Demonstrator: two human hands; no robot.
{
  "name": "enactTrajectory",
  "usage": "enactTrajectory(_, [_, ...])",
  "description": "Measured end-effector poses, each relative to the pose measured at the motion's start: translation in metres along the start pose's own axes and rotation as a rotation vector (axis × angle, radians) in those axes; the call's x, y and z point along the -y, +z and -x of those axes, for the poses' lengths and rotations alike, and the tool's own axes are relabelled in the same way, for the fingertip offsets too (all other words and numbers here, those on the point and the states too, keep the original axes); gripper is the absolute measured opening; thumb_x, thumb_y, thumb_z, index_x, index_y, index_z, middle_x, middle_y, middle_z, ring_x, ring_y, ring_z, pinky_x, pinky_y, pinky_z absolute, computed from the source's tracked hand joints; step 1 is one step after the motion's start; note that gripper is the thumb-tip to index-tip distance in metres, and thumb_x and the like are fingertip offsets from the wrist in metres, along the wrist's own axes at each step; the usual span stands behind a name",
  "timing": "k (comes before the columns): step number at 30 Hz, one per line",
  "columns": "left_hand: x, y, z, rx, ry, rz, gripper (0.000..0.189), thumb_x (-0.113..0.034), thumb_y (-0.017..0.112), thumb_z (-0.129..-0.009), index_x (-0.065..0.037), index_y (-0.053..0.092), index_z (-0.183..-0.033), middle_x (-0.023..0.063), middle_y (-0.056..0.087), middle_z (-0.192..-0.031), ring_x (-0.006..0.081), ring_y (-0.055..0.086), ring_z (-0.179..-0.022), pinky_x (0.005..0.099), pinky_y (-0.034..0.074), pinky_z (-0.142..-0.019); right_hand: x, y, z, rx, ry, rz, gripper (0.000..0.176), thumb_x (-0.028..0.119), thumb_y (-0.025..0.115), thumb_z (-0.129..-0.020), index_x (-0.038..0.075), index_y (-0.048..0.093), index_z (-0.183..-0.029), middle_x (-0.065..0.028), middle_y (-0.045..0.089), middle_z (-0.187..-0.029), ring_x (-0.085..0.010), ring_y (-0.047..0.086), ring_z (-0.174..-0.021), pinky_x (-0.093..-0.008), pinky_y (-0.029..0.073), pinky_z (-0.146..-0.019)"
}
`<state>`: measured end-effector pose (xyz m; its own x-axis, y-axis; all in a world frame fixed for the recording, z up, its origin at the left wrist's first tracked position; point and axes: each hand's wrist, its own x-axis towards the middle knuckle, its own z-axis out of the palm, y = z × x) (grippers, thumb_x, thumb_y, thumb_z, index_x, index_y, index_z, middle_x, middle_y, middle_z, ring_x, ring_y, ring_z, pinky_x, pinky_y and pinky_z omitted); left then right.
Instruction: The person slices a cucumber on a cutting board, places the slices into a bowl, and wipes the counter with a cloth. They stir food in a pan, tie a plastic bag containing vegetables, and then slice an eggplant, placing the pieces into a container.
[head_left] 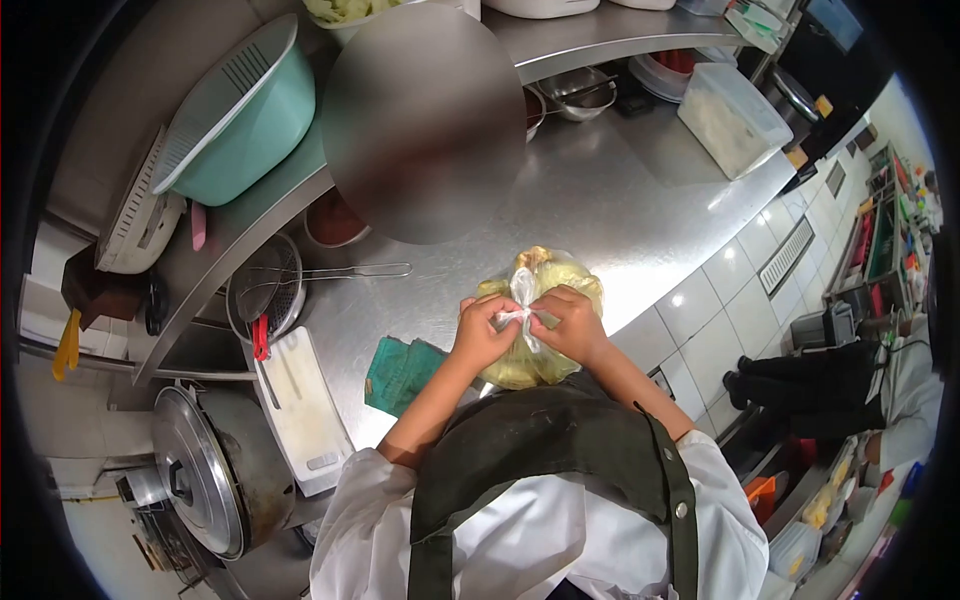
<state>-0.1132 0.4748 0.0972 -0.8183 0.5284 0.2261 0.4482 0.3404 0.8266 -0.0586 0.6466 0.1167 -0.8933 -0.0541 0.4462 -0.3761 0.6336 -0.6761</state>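
A clear plastic bag (515,370) with yellowish food inside rests on the steel counter (430,310), close to my body. Its gathered white neck stands between my two hands. My left hand (484,328) pinches the twisted plastic from the left side, fingers closed. From the right, my right hand (566,322) grips the same neck with closed fingers, nearly touching the other hand. A folded green cloth (404,374) lies on the counter to the left of the bag.
A white cutting board (303,400) with a knife, a strainer (285,285) and a large lidded pot (205,470) are at the left. A teal basin (245,120) sits on the upper shelf. A plastic container (733,120) stands back right; another person (830,390) is at far right.
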Motion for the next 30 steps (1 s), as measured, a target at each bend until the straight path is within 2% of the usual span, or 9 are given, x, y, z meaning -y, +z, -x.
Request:
enactTrajectory(4, [-0.006,-0.007,-0.003,0.044,0.044,-0.065,0.009,-0.013,0.064,-0.068,-0.008,0.061,-0.075,0.0022,0.061,-0.075,0.0168,0.056,-0.074,0.0324,0.03,-0.08,-0.003,0.005,-0.003,-0.005,-0.01,-0.024,0.016,0.007,0.067,-0.061,0.001,0.061,-0.074,-0.0104,0.06,-0.071,-0.0252,0.058,-0.067,-0.033,0.047,-0.062])
enactTrajectory(7, [-0.01,-0.014,-0.006,0.069,0.103,-0.098,0.007,-0.011,0.063,-0.069,-0.007,0.063,-0.074,0.0032,0.062,-0.072,0.018,0.057,-0.069,0.0323,0.036,-0.075,-0.002,0.008,-0.003,-0.02,0.041,-0.078,0.013,0.006,0.066,-0.06,0.002,0.059,-0.071,-0.0102,0.059,-0.068,-0.0259,0.057,-0.066,-0.0339,0.046,-0.061])
enactTrajectory(13, [-0.008,-0.024,-0.03,0.22,-0.042,0.094,0.008,-0.009,0.065,-0.067,-0.002,0.065,-0.072,0.0072,0.062,-0.065,0.0147,0.056,-0.056,0.0252,0.045,-0.055,-0.006,0.012,-0.002,-0.045,0.048,-0.145,0.012,0.004,0.065,-0.06,0.002,0.057,-0.069,-0.0089,0.057,-0.065,-0.0237,0.056,-0.063,-0.0327,0.045,-0.059])
enactTrajectory(16, [-0.008,-0.028,-0.042,0.378,-0.042,0.053,0.012,-0.01,0.067,-0.065,-0.001,0.063,-0.072,0.0071,0.062,-0.066,0.0115,0.056,-0.057,0.0237,0.045,-0.055,-0.005,0.012,0.0,-0.063,0.096,-0.196,0.011,0.003,0.064,-0.062,0.003,0.057,-0.071,-0.0086,0.057,-0.067,-0.0227,0.055,-0.063,-0.0315,0.045,-0.058])
enactTrajectory(22, [-0.015,-0.017,-0.05,0.434,0.236,-0.184,0.024,-0.015,0.069,-0.058,-0.001,0.057,-0.074,0.0114,0.059,-0.068,0.0275,0.057,-0.063,0.0344,0.046,-0.06,-0.007,0.015,0.014,-0.148,0.09,-0.129,0.015,0.011,0.063,-0.064,0.007,0.061,-0.078,-0.0085,0.058,-0.073,-0.0253,0.056,-0.071,-0.0353,0.042,-0.067])
enactTrajectory(24, [-0.028,-0.019,-0.051,0.566,0.186,-0.371,0.027,-0.018,0.07,-0.057,-0.003,0.057,-0.075,0.0145,0.058,-0.071,0.0335,0.055,-0.069,0.0391,0.045,-0.062,-0.016,0.017,0.024,-0.154,0.036,-0.06,0.024,0.015,0.063,-0.061,0.01,0.062,-0.084,-0.0091,0.058,-0.076,-0.0273,0.055,-0.077,-0.0385,0.039,-0.072])
enactTrajectory(26, [-0.044,-0.013,-0.05,0.606,0.158,-0.453,0.028,-0.019,0.072,-0.056,-0.004,0.058,-0.075,0.0144,0.058,-0.07,0.0315,0.056,-0.067,0.0396,0.044,-0.061,-0.019,0.028,0.035,-0.156,0.064,0.109,0.039,0.02,0.064,-0.054,0.01,0.061,-0.092,-0.0119,0.058,-0.086,-0.0306,0.052,-0.088,-0.0442,0.036,-0.079])
enactTrajectory(27, [-0.036,-0.007,-0.047,0.609,0.207,-0.419,0.028,-0.018,0.071,-0.058,-0.003,0.058,-0.078,0.0135,0.058,-0.07,0.0302,0.056,-0.065,0.0386,0.044,-0.06,-0.022,0.034,0.04,-0.119,0.15,0.112,0.038,0.022,0.064,-0.056,0.013,0.061,-0.092,-0.0104,0.056,-0.093,-0.0297,0.049,-0.093,-0.042,0.033,-0.085])
enactTrajectory(30, [-0.016,0.014,-0.038,0.498,0.174,-0.435,0.021,-0.017,0.067,-0.062,-0.003,0.058,-0.075,0.0168,0.056,-0.066,0.0329,0.056,-0.061,0.0393,0.045,-0.056,-0.029,0.026,0.036,0.117,0.233,0.161,0.021,0.014,0.055,-0.062,0.004,0.058,-0.082,-0.0127,0.056,-0.084,-0.0307,0.051,-0.088,-0.0442,0.035,-0.078])
